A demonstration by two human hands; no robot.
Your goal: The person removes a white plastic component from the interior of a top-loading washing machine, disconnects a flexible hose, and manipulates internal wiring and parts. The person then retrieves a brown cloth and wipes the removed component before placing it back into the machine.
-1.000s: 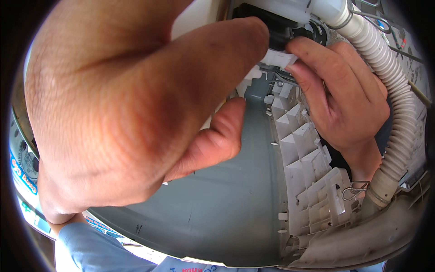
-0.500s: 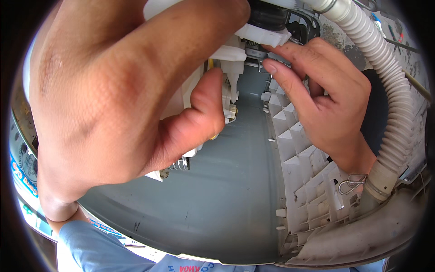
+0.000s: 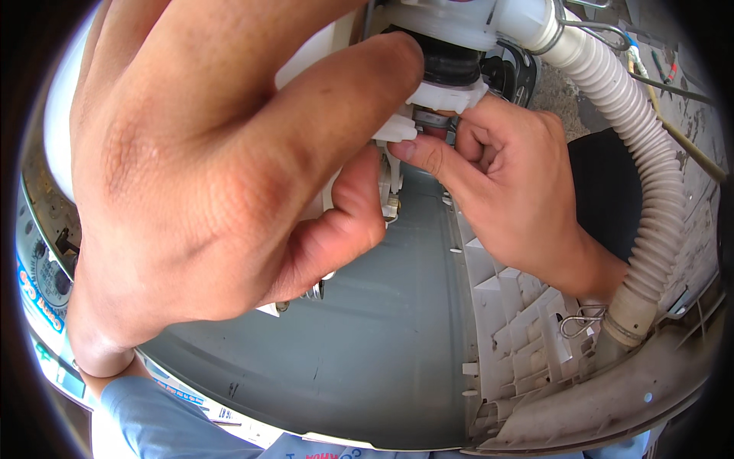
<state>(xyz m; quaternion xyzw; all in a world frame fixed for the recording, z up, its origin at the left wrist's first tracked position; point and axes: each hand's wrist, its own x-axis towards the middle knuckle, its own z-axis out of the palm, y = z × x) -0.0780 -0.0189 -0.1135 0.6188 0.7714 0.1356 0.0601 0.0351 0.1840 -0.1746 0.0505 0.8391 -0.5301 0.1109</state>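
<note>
Steadying from the left seems the sound way to work here: my left hand (image 3: pixel 206 199) should press lightly, so that the black rubber piece (image 3: pixel 451 65) isn't squashed or twisted. Next along, the white tab (image 3: pixel 397 128) looks thin enough to snap, so I judge that small, even thumb pressure suits it better than a hard pry. Further right, my right hand (image 3: pixel 520 183) does best working by feel, since the white collar (image 3: pixel 451 97) hides part of what those fingers meet. The ribbed hose (image 3: pixel 657 191) curves close by on that side, and I would want my knuckles clear of its wire clip (image 3: pixel 582 320).

As for where things lie, my left fingers are bent, one tip at the left edge of the black rubber piece; whether they grasp anything or merely rest, I cannot tell. The white tab points out just past them, and my right thumb meets its lower edge. The white collar sits under the black rubber piece, just above my right fingers, which are curled, one reaching behind it; whether they are clenched on something, I cannot tell.
</note>
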